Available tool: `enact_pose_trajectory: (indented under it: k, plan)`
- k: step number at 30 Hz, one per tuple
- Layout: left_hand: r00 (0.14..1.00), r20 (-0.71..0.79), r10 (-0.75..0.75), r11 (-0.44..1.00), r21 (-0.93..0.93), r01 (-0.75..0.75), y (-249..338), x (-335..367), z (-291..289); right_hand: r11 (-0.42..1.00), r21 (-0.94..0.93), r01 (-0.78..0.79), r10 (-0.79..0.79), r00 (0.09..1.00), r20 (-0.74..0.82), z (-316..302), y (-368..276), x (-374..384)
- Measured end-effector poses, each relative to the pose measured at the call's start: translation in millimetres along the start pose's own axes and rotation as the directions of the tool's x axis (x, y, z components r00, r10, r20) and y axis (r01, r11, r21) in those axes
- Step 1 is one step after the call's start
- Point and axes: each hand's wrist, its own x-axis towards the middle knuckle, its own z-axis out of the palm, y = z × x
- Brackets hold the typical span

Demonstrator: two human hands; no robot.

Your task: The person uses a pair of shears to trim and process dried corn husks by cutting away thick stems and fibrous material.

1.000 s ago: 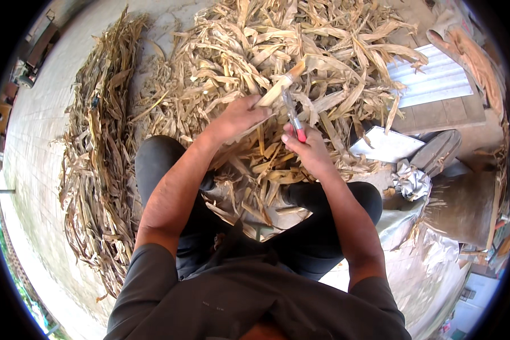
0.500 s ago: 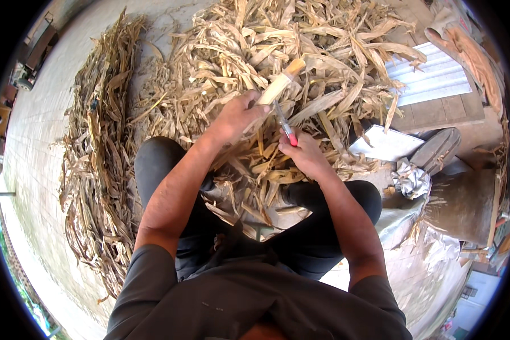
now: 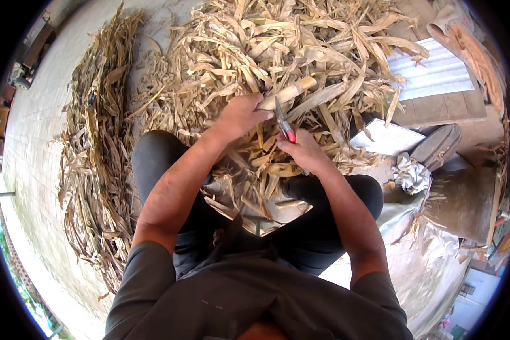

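My left hand (image 3: 242, 116) is closed around one end of a pale, thick, stalk-like piece (image 3: 293, 92). Its far end slants up to the right and looks yellowish. Closed on a cutting tool (image 3: 284, 126) with a pointed metal blade and red on its handle, my right hand (image 3: 306, 148) is just right of the left. The tool's tip overlaps the near part of the pale piece; whether it touches is unclear. Beneath and beyond both hands spreads a heap of dry corn husks and leaves (image 3: 238, 56).
A long bundle of dry leaves (image 3: 96, 147) lies on the paved floor (image 3: 39, 136) to the left. On the right are a corrugated white sheet (image 3: 430, 71), a white panel (image 3: 386, 137), a dark oval board (image 3: 436, 148) and crumpled silvery wrapping (image 3: 412, 174). My knees are bent on either side.
The pale piece has tipped lower, its far end swinging right and down. The tool's blade has come up across its near part. Both hands keep their grip.
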Motion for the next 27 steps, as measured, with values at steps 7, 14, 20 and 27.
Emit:
enact_pose_trajectory:
  k: [7,14,20,27]
  plan:
    - [0.987,-0.031,0.156,0.983,0.099,-0.152,-8.0,2.0,9.4,0.995,0.087,-0.058,0.062,0.997,-0.051,17.2,23.2,3.9]
    - [0.984,-0.008,0.179,0.974,0.14,-0.176,-13.3,-1.2,9.8,0.941,0.334,-0.051,0.073,0.996,-0.052,41.0,30.2,3.5]
    - [0.988,-0.013,0.155,0.982,0.109,-0.152,-25.8,-3.8,13.1,0.864,0.47,-0.178,0.185,0.982,0.033,48.7,11.8,-2.7]
    - [0.986,0.164,0.029,0.999,0.025,-0.033,-12.5,-2.0,-9.9,0.942,0.336,-0.004,0.039,0.994,-0.099,44.9,17.8,3.8]
